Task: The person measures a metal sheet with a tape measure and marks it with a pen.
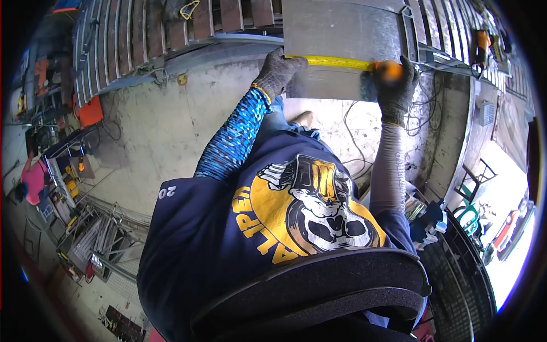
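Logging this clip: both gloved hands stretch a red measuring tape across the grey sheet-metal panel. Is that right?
Not quite: the tape is yellow, not red. The head view shows the gloved left hand and the gloved right hand stretching a yellow measuring tape across the grey sheet-metal panel.

stained concrete floor, slatted metal racks, bright daylight outside

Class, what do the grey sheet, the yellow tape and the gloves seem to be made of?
The grey sheet: probably galvanised steel, dull mottled sheen. The yellow tape: likely painted steel blade, thin and straight. The gloves on the left hand and right hand: grey knitted fabric, speckled texture.
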`<control>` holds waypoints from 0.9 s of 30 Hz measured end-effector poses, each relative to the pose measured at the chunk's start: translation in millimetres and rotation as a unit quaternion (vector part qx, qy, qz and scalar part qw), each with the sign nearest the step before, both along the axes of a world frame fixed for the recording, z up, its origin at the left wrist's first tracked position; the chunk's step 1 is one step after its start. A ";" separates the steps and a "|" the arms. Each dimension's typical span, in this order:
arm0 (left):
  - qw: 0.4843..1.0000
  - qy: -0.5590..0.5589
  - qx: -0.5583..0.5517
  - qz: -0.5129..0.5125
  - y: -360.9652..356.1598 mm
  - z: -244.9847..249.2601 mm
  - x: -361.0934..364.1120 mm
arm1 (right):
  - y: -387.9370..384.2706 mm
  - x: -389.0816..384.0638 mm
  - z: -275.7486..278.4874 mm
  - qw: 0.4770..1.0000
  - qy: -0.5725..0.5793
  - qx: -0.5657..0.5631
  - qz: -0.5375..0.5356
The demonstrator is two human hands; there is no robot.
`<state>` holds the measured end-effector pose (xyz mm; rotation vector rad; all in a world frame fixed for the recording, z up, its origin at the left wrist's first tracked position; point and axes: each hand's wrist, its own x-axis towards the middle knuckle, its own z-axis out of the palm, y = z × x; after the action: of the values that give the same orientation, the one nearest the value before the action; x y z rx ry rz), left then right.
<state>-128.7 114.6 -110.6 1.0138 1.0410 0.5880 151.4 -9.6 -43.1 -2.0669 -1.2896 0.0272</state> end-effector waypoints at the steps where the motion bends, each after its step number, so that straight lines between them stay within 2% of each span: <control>1: 1.000 0.006 0.012 0.001 -0.8 -0.2 0.2 | 0.7 -1.3 1.4 1.000 0.000 -0.001 0.001; 4: 1.000 0.017 0.024 0.009 -4.5 3.5 2.5 | 3.8 -4.7 9.2 0.999 -0.038 0.000 0.007; 7: 1.000 0.005 0.015 0.013 -7.4 10.0 3.6 | 3.9 -4.3 10.3 1.000 0.006 0.012 0.008; 9: 1.000 -0.011 0.007 0.011 -7.1 10.6 4.4 | 5.8 -1.3 9.8 0.998 -0.056 0.013 0.026; 18: 1.000 -0.001 0.016 -0.009 -4.7 5.7 2.9 | 2.5 -3.8 10.9 0.999 -0.049 0.008 0.018; 21: 0.998 0.030 0.047 0.003 -5.5 19.4 4.2 | 5.1 -6.1 12.1 0.999 -0.036 0.004 0.010; 23: 0.971 0.213 0.112 0.003 -7.3 50.6 7.1 | 4.0 -7.0 11.2 1.000 -0.023 0.000 0.008; 27: 0.975 0.201 0.082 0.049 -12.6 47.8 8.1 | 4.4 -7.3 8.2 0.999 -0.049 0.006 0.006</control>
<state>-120.5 102.1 -62.9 1.2652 1.4234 0.5665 144.1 -5.2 -34.9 -2.0725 -1.3572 -0.0780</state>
